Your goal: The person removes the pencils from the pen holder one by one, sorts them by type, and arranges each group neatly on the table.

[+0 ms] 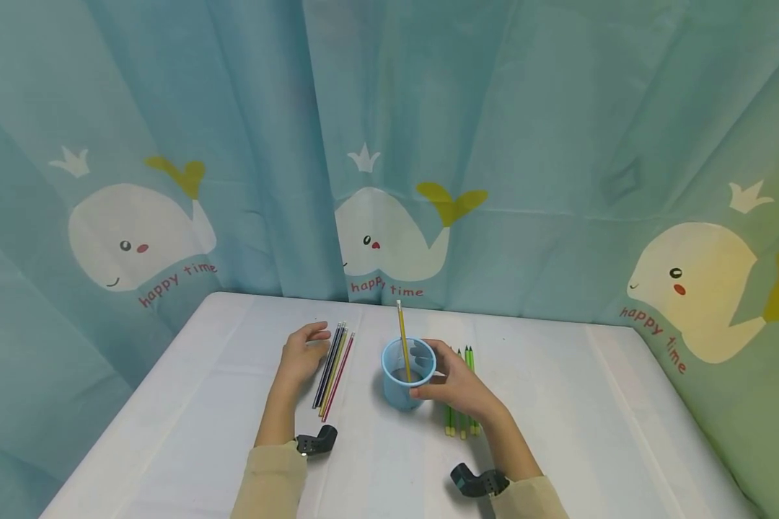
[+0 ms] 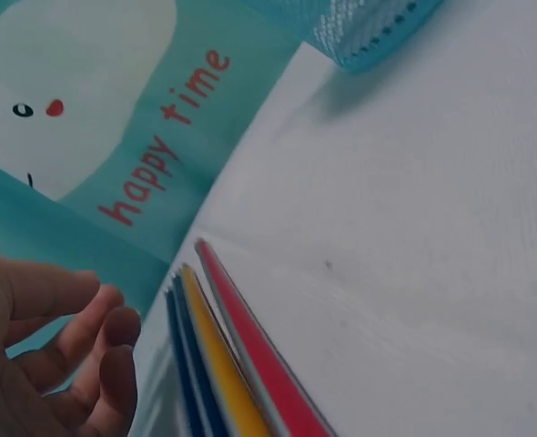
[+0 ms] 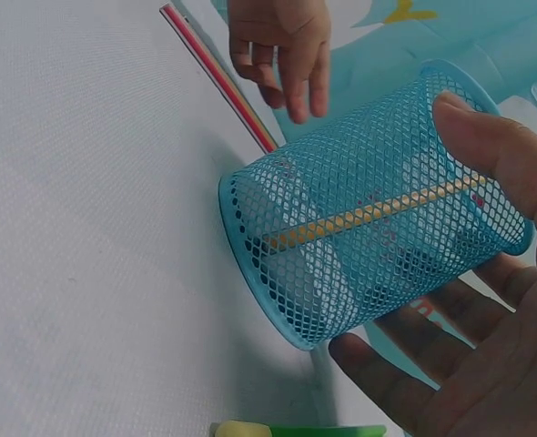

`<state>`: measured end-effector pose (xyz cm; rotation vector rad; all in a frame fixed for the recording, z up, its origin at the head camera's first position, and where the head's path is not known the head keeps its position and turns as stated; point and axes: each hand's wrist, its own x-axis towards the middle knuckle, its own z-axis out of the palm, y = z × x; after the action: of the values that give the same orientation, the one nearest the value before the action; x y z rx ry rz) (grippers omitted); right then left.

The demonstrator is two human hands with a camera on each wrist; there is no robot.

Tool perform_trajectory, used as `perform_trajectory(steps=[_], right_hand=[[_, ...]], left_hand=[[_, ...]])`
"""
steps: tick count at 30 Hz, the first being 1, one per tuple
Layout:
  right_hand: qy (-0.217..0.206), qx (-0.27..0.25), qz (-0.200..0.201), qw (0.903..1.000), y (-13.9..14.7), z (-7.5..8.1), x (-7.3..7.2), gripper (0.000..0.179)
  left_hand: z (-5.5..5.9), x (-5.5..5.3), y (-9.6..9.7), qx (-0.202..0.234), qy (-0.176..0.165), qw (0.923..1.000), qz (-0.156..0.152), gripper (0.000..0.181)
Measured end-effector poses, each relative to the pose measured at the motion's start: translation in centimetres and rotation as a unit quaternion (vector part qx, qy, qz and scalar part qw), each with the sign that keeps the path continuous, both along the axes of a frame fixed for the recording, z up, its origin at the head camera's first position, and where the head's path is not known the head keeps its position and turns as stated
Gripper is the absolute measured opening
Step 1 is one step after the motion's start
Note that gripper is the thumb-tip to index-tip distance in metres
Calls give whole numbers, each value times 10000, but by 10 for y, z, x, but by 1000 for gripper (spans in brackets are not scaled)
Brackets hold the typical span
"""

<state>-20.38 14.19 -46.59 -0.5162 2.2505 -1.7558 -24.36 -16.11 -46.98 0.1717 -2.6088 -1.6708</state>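
My right hand (image 1: 456, 383) grips a light blue mesh pencil cup (image 1: 399, 395) by its side, thumb near the rim in the right wrist view. Inside the cup leans one yellow pencil (image 1: 401, 330), its white end sticking out above. Beside the row of pencils (image 1: 332, 371) on the left lies my left hand (image 1: 304, 357), its fingers loosely bent and nothing held in them. That row has dark blue pencils (image 2: 185, 364), a yellow pencil (image 2: 218, 360) and a red pencil (image 2: 259, 350), lying side by side.
Several green pencils (image 1: 464, 427) lie on the white table (image 1: 571, 432), partly under the right hand and forearm. A blue-green curtain (image 1: 545, 144) with whale prints hangs along the table's far edge. Each wrist wears a black camera (image 1: 318, 440).
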Motion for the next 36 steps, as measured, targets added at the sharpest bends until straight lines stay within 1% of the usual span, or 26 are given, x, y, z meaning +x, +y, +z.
perform_trajectory(steps=[4,6,10,13,18,22,28,33,36], right_hand=[[-34,-29,21,10000,-1,0,1,82],[-70,-57,24,10000,-1,-1,1,82],[-86,-126,51,9999,0,-2,2,82],[-64,-140,58,9999,0,-3,2,81],[-45,-60,25,10000,0,-4,1,81],[-35,-25,31,10000,0,-3,1,81],[-35,3,-23,10000,-1,0,1,81],[-25,-5,-66,10000,-2,2,1,80],[-13,3,-97,10000,-2,3,1,81]], left_hand=[[7,1,2,145,13,9999,-50,45],[12,3,3,276,49,9995,-129,45],[21,6,7,700,104,9970,-313,44],[27,8,11,1035,154,9933,-482,43],[37,11,17,1537,183,9842,-862,42],[45,14,22,1831,220,9758,-1174,42],[56,19,33,2083,331,9626,-1698,43],[61,23,44,2298,216,9545,-1890,40],[62,24,48,2381,243,9516,-1931,39]])
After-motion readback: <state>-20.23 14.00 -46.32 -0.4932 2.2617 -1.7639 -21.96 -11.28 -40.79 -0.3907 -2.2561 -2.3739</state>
